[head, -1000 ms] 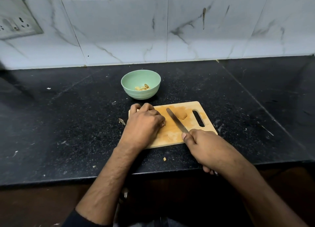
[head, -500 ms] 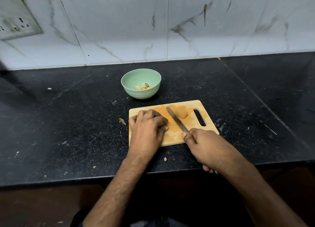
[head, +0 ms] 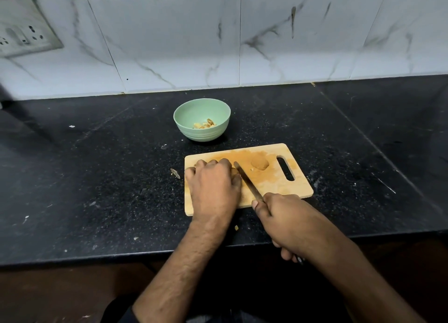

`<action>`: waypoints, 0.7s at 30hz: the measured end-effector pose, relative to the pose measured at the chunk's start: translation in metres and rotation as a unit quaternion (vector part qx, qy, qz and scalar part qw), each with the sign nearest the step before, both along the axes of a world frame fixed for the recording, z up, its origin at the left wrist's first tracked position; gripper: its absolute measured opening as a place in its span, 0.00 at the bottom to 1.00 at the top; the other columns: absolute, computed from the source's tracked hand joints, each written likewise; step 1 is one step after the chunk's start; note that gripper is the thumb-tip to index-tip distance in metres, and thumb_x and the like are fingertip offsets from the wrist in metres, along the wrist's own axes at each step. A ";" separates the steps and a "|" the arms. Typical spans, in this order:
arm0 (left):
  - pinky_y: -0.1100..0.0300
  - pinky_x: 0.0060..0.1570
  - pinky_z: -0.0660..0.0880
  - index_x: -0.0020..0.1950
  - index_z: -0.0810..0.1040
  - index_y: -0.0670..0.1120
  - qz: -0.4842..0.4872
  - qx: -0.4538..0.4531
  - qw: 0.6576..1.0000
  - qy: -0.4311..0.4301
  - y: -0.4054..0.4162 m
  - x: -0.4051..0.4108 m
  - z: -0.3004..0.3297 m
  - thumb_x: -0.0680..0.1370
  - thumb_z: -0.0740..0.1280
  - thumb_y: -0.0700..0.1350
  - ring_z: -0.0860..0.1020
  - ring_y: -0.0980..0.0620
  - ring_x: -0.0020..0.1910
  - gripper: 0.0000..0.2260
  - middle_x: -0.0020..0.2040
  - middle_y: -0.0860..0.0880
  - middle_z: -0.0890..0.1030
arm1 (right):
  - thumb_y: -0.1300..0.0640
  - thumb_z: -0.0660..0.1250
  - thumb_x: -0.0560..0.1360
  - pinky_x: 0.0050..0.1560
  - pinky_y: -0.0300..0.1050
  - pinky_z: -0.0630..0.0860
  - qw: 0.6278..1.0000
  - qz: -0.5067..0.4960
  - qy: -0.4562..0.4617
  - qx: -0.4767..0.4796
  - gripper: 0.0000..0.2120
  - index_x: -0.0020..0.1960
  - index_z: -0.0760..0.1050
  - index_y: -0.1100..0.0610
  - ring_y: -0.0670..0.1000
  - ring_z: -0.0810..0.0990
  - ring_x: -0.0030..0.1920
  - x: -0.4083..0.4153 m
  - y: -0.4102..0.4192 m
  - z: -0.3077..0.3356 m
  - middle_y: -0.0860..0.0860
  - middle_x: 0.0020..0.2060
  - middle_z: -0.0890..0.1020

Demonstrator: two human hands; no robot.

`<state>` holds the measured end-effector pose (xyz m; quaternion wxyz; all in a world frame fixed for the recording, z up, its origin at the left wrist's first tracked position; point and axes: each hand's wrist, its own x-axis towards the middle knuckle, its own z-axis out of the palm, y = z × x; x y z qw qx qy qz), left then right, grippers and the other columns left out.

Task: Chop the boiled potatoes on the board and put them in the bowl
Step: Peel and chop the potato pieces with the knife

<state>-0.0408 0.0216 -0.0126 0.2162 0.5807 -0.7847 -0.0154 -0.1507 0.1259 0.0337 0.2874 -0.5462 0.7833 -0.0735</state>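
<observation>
In the head view, a wooden cutting board (head: 278,189) lies on a black speckled surface (head: 97,177) just right of the frame's centre, its handle slot toward the right. The board's upper middle is stained orange-brown.

The left hand (head: 213,186) lies knuckles-up over the left half of the board, fingers curled down over a potato piece (head: 234,171), of which only a small edge shows at the hand's right side. How firmly the fingers hold it cannot be told, since the hand hides most of it.

The right hand (head: 288,223), below and right of centre, is wrapped around the handle of a knife (head: 248,184), with the forefinger reaching up toward the blade. The blade runs diagonally up and to the left across the board, its tip just beside the left hand's fingers and touching the hidden potato piece.

A second, larger potato piece (head: 259,163) sits alone on the board to the right of the blade, near the handle slot.

A pale green bowl (head: 191,118) stands on the surface above the board, a little left of centre, apart from it. Some chopped potato bits (head: 204,125) lie in its bottom.

Small scraps dot the surface to the left of and below the board. Behind runs a white marble-patterned tiled wall (head: 169,43), with a switch plate (head: 21,37) at the upper left of the frame.
</observation>
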 end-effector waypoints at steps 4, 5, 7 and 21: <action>0.48 0.57 0.62 0.55 0.78 0.51 0.020 0.010 1.000 0.004 -0.002 -0.009 0.002 0.79 0.63 0.57 0.74 0.46 0.56 0.12 0.51 0.49 0.83 | 0.42 0.50 0.84 0.23 0.43 0.78 1.000 -0.004 0.014 -0.022 0.19 0.52 0.71 0.54 0.51 0.82 0.23 -0.002 -0.003 -0.001 0.54 0.34 0.82; 0.48 0.57 0.62 0.56 0.78 0.51 0.021 0.016 1.000 0.013 -0.004 -0.010 0.003 0.79 0.64 0.58 0.74 0.46 0.57 0.13 0.51 0.50 0.83 | 0.42 0.50 0.84 0.22 0.42 0.78 1.000 -0.007 0.014 -0.023 0.19 0.52 0.71 0.54 0.50 0.81 0.23 -0.003 -0.003 -0.002 0.54 0.33 0.82; 0.49 0.55 0.61 0.57 0.79 0.52 0.015 0.036 0.998 0.050 -0.006 -0.009 0.004 0.78 0.66 0.59 0.74 0.46 0.57 0.13 0.50 0.51 0.83 | 0.42 0.50 0.84 0.22 0.42 0.78 1.000 -0.009 0.014 -0.024 0.19 0.51 0.71 0.54 0.51 0.82 0.23 -0.004 -0.002 -0.002 0.53 0.33 0.83; 0.50 0.60 0.59 0.63 0.79 0.58 -0.073 0.094 0.988 0.100 -0.028 0.022 0.002 0.73 0.75 0.59 0.69 0.52 0.63 0.20 0.58 0.59 0.80 | 0.40 0.49 0.84 0.45 0.54 0.82 0.994 0.012 0.094 -0.055 0.19 0.54 0.72 0.52 0.53 0.78 0.36 0.002 -0.008 -0.009 0.51 0.40 0.79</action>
